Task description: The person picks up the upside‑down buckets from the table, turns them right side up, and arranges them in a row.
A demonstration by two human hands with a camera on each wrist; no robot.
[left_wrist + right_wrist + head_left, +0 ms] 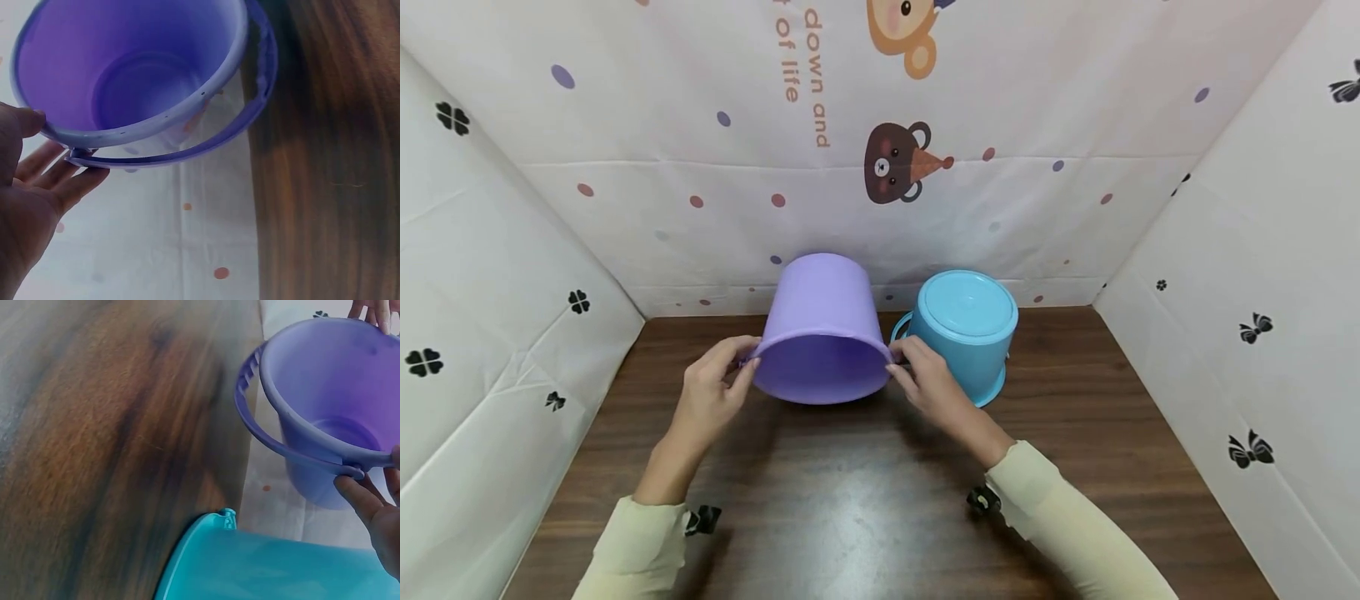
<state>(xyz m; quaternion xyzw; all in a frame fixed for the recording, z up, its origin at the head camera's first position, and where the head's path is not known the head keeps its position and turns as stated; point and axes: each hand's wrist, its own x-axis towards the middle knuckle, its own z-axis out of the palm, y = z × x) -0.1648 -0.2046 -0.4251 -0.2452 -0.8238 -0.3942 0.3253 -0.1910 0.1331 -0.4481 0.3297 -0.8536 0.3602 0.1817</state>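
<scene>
Purple round plastic bucket: held between the two hands, smooth and tapering, tipped so its mouth faces the person.
Left hand: pinches the side of the mouth by a handle joint, thumb at the lip, other fingers outside.
Right hand: pinches the opposite side, at the other joint.
Curved purple plastic handle: a loop hanging from hand to hand, ribbed at its middle.
Light blue round plastic bucket: just right of the right hand, bottom up, with a raised ring on its base.
Brown wood-grain table: below both hands, streaked, with a soft shine.
White printed cloth wall: beyond the hands, creased and dotted.
Thick rounded purple rim: an unbroken edge between the grips.
Gap at the right hand: narrow, with the thin light blue handle just behind the fingers.
Room toward the person: bare wood between the forearms.
</scene>
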